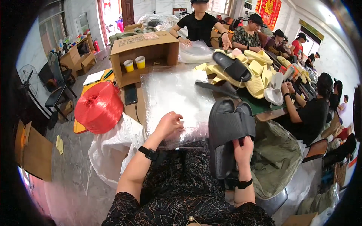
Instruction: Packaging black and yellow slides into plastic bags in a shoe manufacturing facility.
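Note:
In my right hand (244, 151) is a pair of black slide slippers (223, 140), held upright by the near side with the fingers closed on them. A thin loop joins the two slippers near their toes. My left hand (170, 126) is over a stack of clear plastic bags (175, 94), fingers loosely bent and apart, with nothing seen in them. The bags lie flat on the table before me. Beyond the held pair, a heap of yellow slippers (254, 86) has a black slipper (232, 66) lying on top.
Left of the bags sit a phone (131, 94) and a big roll of red plastic twine (98, 107). A cardboard box (145, 41) holds two yellow-and-white cups (134, 64). White (109, 152) and green (277, 158) sacks hang by the table's near edge. Co-workers sit along the far and right sides.

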`<state>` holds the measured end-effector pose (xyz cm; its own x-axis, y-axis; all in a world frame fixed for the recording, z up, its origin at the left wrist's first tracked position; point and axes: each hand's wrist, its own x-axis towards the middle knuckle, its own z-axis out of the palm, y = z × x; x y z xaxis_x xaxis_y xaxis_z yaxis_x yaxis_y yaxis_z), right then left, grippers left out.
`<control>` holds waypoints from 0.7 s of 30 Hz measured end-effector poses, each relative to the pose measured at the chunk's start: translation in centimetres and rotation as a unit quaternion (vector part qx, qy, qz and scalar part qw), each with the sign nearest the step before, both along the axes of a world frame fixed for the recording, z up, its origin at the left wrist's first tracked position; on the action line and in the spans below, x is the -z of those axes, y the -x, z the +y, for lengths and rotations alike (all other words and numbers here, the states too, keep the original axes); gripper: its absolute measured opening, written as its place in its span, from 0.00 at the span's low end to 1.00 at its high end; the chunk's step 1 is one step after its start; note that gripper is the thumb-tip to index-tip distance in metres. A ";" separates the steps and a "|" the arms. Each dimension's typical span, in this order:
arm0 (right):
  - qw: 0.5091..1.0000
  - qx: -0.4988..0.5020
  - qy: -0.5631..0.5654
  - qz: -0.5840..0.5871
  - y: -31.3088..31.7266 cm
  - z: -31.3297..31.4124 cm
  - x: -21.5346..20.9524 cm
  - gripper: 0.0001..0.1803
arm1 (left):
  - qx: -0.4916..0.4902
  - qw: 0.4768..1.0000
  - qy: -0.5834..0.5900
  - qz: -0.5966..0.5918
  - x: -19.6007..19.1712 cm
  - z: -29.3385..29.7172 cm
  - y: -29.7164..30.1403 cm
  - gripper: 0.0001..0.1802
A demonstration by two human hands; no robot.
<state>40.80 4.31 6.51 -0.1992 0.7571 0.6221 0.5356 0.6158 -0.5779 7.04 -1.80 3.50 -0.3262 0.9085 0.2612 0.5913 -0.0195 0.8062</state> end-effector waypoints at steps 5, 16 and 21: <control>0.995 -0.041 0.027 0.086 -0.1 -0.1 -1.2 0.12 | -0.040 0.999 0.017 0.010 -0.9 -0.2 -0.5 0.12; 0.998 -0.027 0.035 0.052 -0.5 0.2 -0.1 0.09 | -0.017 0.991 0.004 0.132 -2.3 -1.8 -0.5 0.24; 0.999 -0.019 0.001 0.046 -1.1 0.8 0.1 0.10 | 0.089 0.956 -0.002 0.278 -1.8 -3.1 -0.6 0.32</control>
